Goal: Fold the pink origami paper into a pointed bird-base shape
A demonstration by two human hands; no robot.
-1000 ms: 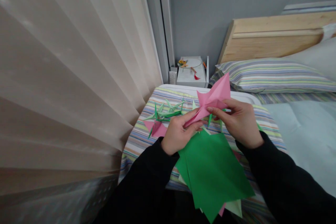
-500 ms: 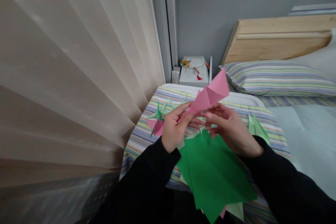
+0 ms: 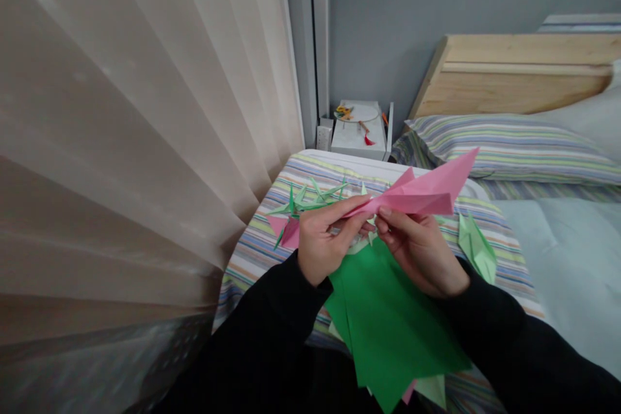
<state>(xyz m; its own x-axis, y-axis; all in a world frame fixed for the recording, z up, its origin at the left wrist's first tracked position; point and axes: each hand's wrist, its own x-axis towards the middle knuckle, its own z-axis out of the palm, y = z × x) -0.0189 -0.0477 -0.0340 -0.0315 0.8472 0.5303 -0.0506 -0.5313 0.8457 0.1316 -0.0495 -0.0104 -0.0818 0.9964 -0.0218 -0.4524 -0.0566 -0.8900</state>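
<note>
here, pink paper [image 3: 417,193] between hands

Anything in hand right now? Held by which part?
Yes, the pink folded paper. The left hand grips its narrow end, thumb against fingers; the right hand pinches the lower edge near there.

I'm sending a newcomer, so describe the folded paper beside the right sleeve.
On the striped cloth, look toward the right edge, beside the right sleeve. The folded paper there is pale green and pointed, unlike the flat, deep green sheets and held pink piece.
</note>
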